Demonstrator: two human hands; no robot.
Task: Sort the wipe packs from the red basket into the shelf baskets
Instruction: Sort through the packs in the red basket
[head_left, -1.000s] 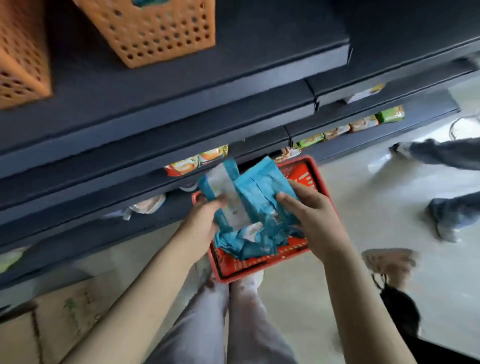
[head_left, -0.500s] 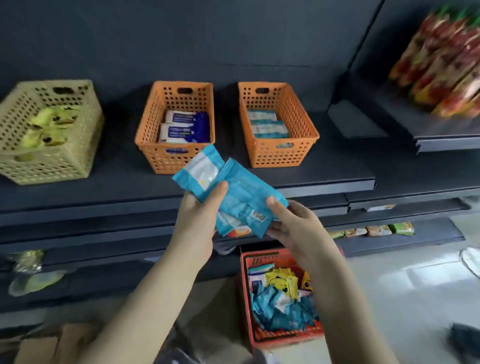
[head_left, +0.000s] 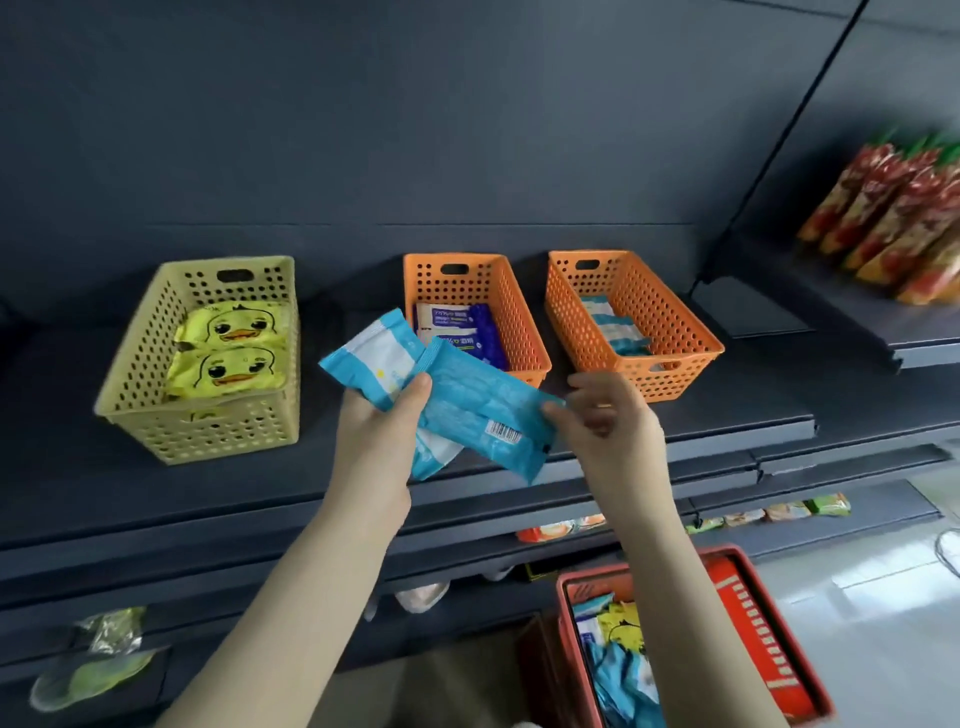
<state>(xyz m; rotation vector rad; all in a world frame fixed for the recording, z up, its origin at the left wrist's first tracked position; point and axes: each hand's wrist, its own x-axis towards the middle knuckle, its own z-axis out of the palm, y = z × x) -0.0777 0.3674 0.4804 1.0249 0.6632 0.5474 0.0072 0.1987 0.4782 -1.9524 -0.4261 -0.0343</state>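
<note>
My left hand (head_left: 375, 444) grips light-blue wipe packs (head_left: 467, 410), fanned out in front of the shelf. My right hand (head_left: 608, 421) pinches the right corner of the front blue pack. On the shelf stand a yellow basket (head_left: 156, 415) with yellow duck packs (head_left: 228, 345), a middle orange basket (head_left: 519, 312) with dark-blue and white packs (head_left: 457, 322), and a right orange basket (head_left: 670, 322) with light-blue packs (head_left: 613, 325). The red basket (head_left: 748, 613) sits on the floor at lower right, holding blue and yellow packs.
Dark shelf boards (head_left: 727, 415) run across the view in several tiers. Red snack bags (head_left: 893, 228) stand on a shelf at the upper right. Small packets (head_left: 779, 512) lie on a lower shelf. Green-yellow bags (head_left: 93, 670) lie at the lower left.
Both hands have risen from the red basket up to shelf height with the blue packs. My view has tilted up, so the shelf baskets appear larger and lower.
</note>
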